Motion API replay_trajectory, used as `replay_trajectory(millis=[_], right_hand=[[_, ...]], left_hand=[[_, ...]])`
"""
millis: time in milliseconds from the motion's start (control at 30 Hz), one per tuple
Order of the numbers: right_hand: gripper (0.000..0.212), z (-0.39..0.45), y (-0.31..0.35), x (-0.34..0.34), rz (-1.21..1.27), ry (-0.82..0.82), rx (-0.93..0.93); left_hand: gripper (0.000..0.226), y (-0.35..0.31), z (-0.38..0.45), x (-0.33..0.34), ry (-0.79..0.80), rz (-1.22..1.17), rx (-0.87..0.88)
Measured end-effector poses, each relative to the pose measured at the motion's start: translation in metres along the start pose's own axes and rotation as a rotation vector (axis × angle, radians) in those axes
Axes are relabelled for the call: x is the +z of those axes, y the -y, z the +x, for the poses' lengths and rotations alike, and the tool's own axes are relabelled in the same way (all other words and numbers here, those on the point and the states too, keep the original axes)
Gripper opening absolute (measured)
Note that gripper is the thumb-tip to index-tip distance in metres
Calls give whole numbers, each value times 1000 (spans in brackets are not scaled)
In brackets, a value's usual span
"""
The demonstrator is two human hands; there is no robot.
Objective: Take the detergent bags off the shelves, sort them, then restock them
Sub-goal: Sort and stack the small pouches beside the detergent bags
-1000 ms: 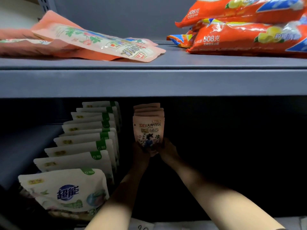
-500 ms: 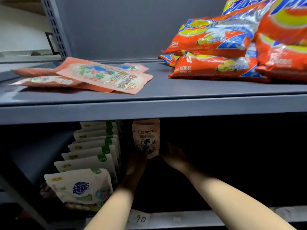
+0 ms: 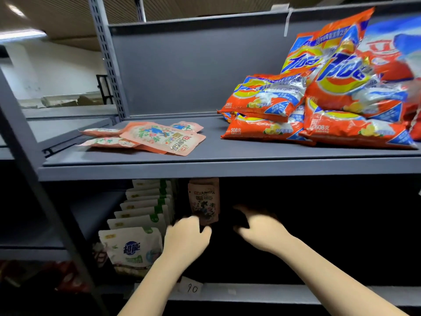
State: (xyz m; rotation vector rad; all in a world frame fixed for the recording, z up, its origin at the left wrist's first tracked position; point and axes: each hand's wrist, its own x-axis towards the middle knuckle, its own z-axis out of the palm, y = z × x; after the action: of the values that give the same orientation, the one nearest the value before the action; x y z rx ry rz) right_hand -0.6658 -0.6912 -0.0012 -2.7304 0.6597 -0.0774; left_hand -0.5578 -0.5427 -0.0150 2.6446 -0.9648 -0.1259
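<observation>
Currently, both forearms reach under the upper shelf (image 3: 227, 169) into the dark lower bay. The left hand (image 3: 186, 238) sits just below the front pink pouch (image 3: 204, 201), fingers loosely curled, holding nothing. The right hand (image 3: 257, 229) is apart from that pouch, fingers spread and relaxed, also empty. Half a second ago both hands sat deeper, close against the pouch; they have since drawn back toward the shelf's front edge. The pink pouch stands upright at the head of a short row. Left of it, white pouches (image 3: 134, 247) stand in a front-to-back row. On the upper shelf, flat pink bags (image 3: 159, 137) lie toward the left edge; orange bags (image 3: 319, 106) are stacked at the right.
</observation>
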Motion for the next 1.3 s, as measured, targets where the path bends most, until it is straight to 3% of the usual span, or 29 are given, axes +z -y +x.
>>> replay_trajectory(millis=[267, 500, 633, 867, 967, 1033, 1167, 1300], right_hand=[[51, -56, 39, -48, -107, -231, -176], [49, -75, 84, -95, -68, -313, -261], [47, -55, 100, -111, -3, -377, -229], [39, 20, 124, -116, 40, -326, -29], [56, 36, 135, -113, -77, -316, 10], [55, 42, 138, -113, -119, -329, 14], [50, 46, 136, -116, -82, -307, 21], [35, 52, 125, -120, -20, -235, 21]], left_hand=[[44, -8, -60, -69, -241, 123, 169], [60, 6, -73, -134, -392, 218, 264], [49, 18, -47, -171, -437, 171, 261], [42, 34, 23, -209, -328, 70, 177], [42, 30, 54, -215, -266, 40, 224], [43, 24, 74, -215, -201, 33, 222], [42, 12, 104, -211, -24, 221, 201], [58, 10, 119, -210, 41, 255, 194]])
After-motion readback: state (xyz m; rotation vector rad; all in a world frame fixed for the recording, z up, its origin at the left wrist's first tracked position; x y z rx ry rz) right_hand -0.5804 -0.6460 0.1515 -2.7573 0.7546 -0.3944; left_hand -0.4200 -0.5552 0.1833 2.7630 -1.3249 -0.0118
